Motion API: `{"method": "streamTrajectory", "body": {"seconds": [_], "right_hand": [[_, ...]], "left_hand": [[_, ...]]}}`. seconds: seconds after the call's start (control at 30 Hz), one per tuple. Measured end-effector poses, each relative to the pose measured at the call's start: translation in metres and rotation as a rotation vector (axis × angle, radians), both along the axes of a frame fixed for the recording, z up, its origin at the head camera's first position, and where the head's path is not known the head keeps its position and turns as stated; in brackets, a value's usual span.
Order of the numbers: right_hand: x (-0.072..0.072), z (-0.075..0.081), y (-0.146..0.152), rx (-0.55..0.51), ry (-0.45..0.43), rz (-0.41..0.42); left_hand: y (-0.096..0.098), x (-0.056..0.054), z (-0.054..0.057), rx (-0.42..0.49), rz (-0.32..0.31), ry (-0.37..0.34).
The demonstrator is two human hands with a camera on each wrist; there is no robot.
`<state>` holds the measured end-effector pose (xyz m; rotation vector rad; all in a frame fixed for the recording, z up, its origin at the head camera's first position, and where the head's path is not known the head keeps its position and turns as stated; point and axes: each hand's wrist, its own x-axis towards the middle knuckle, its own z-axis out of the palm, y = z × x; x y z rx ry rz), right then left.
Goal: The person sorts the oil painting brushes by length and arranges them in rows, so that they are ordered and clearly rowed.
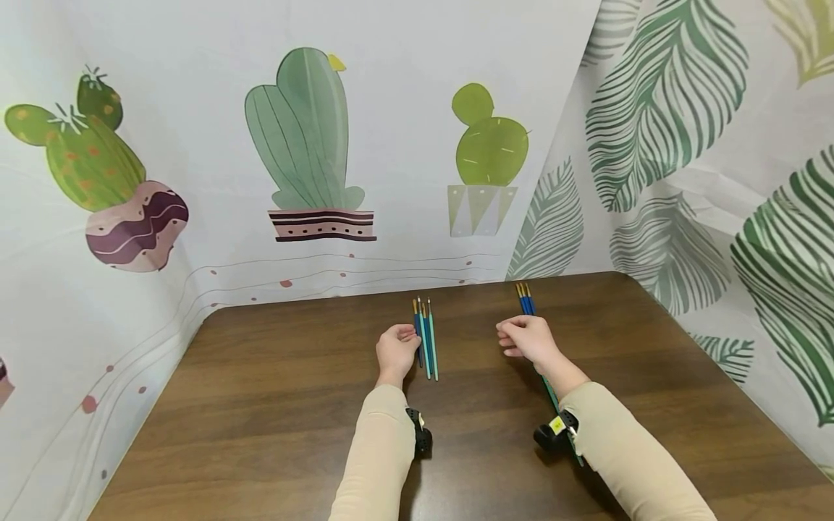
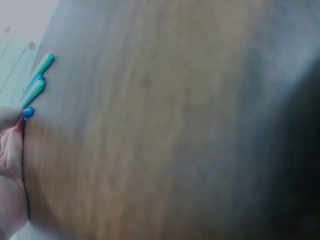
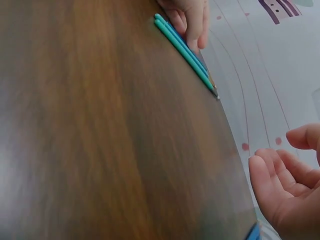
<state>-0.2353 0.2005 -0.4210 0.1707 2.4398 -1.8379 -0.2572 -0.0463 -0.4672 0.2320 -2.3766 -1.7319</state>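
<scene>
My left hand (image 1: 395, 349) pinches a blue paintbrush (image 2: 28, 112) between thumb and fingers, at the left side of a small row on the table. Beside it lie teal-handled paintbrushes (image 1: 434, 347) and another blue one, side by side with bristles toward the wall. My right hand (image 1: 529, 339) hovers over a second group of blue-handled paintbrushes (image 1: 526, 304) with golden bristles. In the right wrist view its thumb stands apart from loosely bent fingers (image 3: 265, 185), with nothing between them. The hand and forearm hide the middle of that group.
The brown wooden table (image 1: 274, 420) meets a white wall cloth (image 1: 404, 145) printed with cacti and leaves. A green handle (image 1: 549, 391) runs out under my right forearm. Black wrist cameras (image 1: 422, 438) sit at both cuffs, low over the tabletop.
</scene>
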Motion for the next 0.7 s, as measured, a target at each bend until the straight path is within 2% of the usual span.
{"method": "streamTrajectory", "body": {"seconds": [0.4, 0.7], "right_hand": [[-0.021, -0.012, -0.036, -0.067, -0.033, -0.013], [-0.033, -0.02, -0.057, -0.151, -0.061, -0.044]], "left_hand": [[0.0, 0.002, 0.0, -0.004, -0.002, 0.02], [0.0, 0.0, -0.001, -0.002, 0.002, 0.01]]}}
